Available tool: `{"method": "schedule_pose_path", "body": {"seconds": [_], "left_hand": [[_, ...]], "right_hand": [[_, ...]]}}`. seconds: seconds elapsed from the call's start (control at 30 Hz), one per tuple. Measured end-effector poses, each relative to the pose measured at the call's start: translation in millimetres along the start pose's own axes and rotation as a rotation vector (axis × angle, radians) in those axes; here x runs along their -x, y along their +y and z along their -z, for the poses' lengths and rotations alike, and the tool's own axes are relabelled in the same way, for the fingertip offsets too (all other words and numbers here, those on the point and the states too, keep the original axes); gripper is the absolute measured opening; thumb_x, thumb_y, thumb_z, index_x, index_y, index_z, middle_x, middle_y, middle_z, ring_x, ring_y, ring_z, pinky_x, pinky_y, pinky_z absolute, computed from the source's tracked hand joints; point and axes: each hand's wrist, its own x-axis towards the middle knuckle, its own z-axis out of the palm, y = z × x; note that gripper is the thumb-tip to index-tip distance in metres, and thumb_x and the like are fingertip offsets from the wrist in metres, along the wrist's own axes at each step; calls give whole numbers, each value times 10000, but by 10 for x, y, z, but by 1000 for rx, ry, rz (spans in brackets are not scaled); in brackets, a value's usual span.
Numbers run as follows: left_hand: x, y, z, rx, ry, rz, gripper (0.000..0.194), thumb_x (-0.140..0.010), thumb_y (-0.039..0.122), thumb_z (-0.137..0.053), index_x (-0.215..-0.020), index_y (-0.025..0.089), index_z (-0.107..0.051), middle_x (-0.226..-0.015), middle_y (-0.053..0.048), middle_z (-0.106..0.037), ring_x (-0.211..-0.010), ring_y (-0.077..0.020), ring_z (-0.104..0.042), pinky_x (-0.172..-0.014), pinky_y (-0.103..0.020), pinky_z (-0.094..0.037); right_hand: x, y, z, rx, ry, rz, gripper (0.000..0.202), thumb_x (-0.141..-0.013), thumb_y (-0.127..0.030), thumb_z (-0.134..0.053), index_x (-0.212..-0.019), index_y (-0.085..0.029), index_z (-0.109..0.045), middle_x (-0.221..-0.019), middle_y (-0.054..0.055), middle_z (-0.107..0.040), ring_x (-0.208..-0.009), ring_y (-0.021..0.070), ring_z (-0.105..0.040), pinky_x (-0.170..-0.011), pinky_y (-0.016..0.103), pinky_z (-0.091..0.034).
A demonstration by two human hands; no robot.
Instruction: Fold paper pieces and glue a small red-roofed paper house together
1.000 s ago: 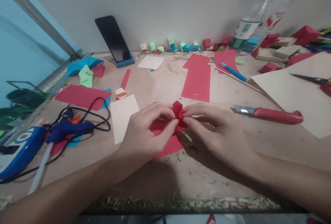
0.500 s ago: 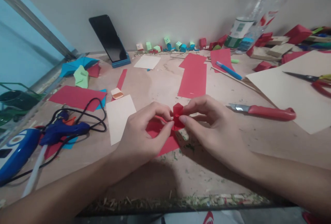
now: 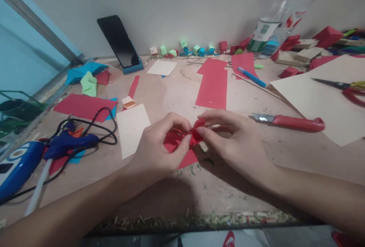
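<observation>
A small folded piece of red paper is held between my two hands, low over the middle of the table. My left hand pinches its left side between thumb and forefinger. On the other side, my right hand has thumb and fingers closed on it; part of the piece is hidden behind the fingertips. Beneath my hands lies a flat red paper sheet, partly covered by the left hand. A cream paper card rests just left of my left hand.
A red-handled craft knife lies to the right, with scissors beyond. A blue glue gun with its black cord is at left. At the back stand a phone, small paper cubes and plastic bottles.
The upright tip of the red paper piece has tilted down to the right between the fingers. Both hands stay in nearly the same place.
</observation>
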Motion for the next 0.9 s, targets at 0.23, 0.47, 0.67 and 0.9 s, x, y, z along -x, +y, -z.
{"method": "schedule_pose_path", "body": {"seconds": [0.23, 0.47, 0.67, 0.9], "left_hand": [[6, -14, -41, 72, 36, 60, 346, -843, 38, -659, -1088, 237, -518, -1005, 7, -663, -922, -131, -718, -861, -255, -604], [-1, 5, -60, -30, 24, 40, 377, -833, 52, -665, -1113, 247, -506, -938, 12, -700, -865, -149, -743, -795, -261, -619], [-31, 3, -36, -93, 34, 5, 293, -868, 54, -634, -1084, 232, -548, -898, 14, -716, -847, -136, -745, -780, -228, -611], [-13, 5, -29, -180, 30, -45, 298, -874, 60, -638, -1103, 238, -569, -949, 11, -737, -864, -140, -749, -800, -244, -605]], "right_hand": [[28, 17, -12, 61, -91, 20, 143, -889, -101, -696, -950, -213, -760, -866, -31, -799, -714, 111, -740, -655, 183, -584], [25, 32, -26, 77, -168, 26, 215, -914, -90, -610, -1030, -217, -740, -899, -20, -806, -787, 143, -761, -694, 227, -584], [44, 43, -12, 125, -203, 66, 375, -930, -89, -575, -1243, -245, -710, -973, -3, -820, -835, 176, -776, -728, 285, -587], [41, 69, -35, 122, -166, 57, 422, -930, -110, -586, -1333, -212, -662, -979, 19, -822, -856, 187, -777, -783, 323, -609]]}}
